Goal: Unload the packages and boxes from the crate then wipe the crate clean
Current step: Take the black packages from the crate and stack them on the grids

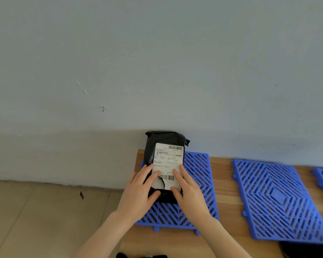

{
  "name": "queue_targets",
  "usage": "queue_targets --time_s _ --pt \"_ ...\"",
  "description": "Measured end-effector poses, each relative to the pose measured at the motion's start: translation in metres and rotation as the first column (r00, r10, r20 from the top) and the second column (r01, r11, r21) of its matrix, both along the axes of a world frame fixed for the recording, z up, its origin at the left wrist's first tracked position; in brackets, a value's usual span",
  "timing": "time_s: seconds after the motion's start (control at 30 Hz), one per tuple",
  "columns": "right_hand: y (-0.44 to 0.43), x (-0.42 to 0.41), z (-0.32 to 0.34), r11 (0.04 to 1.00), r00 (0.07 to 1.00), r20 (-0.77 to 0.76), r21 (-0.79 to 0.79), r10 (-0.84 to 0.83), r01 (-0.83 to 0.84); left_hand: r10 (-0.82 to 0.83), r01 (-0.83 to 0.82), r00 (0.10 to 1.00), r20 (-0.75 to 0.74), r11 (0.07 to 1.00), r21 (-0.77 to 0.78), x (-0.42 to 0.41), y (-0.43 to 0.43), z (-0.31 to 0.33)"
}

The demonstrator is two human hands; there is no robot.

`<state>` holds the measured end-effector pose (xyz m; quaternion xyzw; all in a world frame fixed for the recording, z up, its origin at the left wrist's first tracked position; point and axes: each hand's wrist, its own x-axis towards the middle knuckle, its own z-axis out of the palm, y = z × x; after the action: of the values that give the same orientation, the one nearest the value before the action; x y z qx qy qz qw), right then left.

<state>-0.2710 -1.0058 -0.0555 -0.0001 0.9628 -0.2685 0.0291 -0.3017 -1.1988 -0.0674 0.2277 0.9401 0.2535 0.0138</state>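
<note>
Both hands on my feed lie flat on the black plastic mailer package with a white barcode label: the left hand and the right hand have their fingers stretched straight across the label, pressing rather than clasping, thumbs on its near end. That package rests on the leftmost blue plastic lattice mat on the wooden tabletop, its far end by the grey wall. I see a second blue lattice mat lying apart to the right.

a black plastic mailer package bore a white barcoded label; blue diamond-lattice plastic mats lay on a tan wooden table.
</note>
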Motion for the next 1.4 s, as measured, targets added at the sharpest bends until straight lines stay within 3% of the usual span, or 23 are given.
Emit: queue_targets --time_s 0.3,0.6,1.03,1.4 --pt "0.000 -0.005 0.011 0.998 0.998 0.054 0.060 0.028 -0.031 -0.009 0.009 1.000 0.021 1.000 -0.010 -0.006 -0.003 0.011" --pt "0.042 0.031 0.067 0.999 0.995 -0.099 0.040 0.013 -0.009 0.075 -0.067 0.995 -0.061 0.990 0.121 0.029 0.028 0.061" --pt "0.216 0.194 0.169 0.973 0.925 -0.315 0.021 -0.212 0.230 -0.175 0.211 0.956 -0.235 0.967 0.140 0.148 0.219 0.151" --pt "0.366 0.365 0.181 0.864 0.822 -0.313 0.011 -0.475 0.503 -0.458 0.521 0.845 -0.276 0.822 0.230 0.266 0.408 0.167"
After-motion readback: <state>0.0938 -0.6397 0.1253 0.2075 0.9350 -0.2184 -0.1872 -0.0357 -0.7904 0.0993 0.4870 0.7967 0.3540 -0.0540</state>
